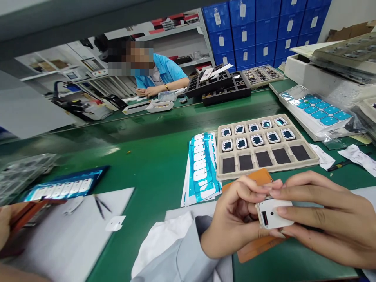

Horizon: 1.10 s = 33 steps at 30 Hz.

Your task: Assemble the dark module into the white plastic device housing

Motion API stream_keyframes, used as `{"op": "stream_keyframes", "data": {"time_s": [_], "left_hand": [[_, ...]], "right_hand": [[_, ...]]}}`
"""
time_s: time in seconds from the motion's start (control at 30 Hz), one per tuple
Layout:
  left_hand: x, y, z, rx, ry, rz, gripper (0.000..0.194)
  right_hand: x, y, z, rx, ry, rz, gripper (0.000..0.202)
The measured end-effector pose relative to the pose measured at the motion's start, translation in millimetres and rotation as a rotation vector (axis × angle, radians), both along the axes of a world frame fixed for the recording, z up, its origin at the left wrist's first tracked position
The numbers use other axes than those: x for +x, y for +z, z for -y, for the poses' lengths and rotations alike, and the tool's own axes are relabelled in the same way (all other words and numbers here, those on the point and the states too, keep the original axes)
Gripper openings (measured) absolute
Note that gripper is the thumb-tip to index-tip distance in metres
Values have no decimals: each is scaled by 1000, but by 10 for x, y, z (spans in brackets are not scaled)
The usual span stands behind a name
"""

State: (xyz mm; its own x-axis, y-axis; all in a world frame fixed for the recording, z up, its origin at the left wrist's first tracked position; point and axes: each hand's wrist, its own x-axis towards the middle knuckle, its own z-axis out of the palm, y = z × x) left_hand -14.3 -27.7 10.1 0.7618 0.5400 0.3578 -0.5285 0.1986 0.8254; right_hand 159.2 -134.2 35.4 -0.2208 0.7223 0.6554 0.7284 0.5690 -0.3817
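Observation:
A small white device housing [272,222], rounded at the corners, has a dark slot and a round dot on its upper face. My left hand [235,215] grips its left side with thumb and curled fingers. From the right, my right hand [320,209] closes on the same housing, fingertips lying across its face and edges. Beneath both hands lies an orange pad [255,250], partly covered by them. Just beyond them is a beige compartment tray [267,172]; its two far rows hold white-rimmed parts with dark centres. Blue-and-white sticker sheets [202,164] lie against the tray's left side.
A white cloth [161,239] is beside my left sleeve. At left, another person's hand [4,223] is near a brown object, tweezers [101,205] and a white mat [58,239]. A co-worker [164,72] sits across the bench near black trays [226,94]. Boxes [326,78] stand at right.

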Motion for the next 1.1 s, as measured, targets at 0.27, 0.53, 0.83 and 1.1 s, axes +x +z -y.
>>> {"op": "stream_keyframes", "data": {"time_s": [0.27,0.53,0.83,1.1], "left_hand": [[5,-6,-2,16,16,-7,53],[-1,-60,-12,105,45,14,45],[-11,-55,-14,119,31,5,43],[-2,-60,-11,86,6,19,46]], "right_hand": [[8,4,5,-1,4,23,29],[-13,40,-12,49,-17,23,19],[-17,53,-22,56,-1,25,16],[-13,50,-22,57,-15,45,15]]}}
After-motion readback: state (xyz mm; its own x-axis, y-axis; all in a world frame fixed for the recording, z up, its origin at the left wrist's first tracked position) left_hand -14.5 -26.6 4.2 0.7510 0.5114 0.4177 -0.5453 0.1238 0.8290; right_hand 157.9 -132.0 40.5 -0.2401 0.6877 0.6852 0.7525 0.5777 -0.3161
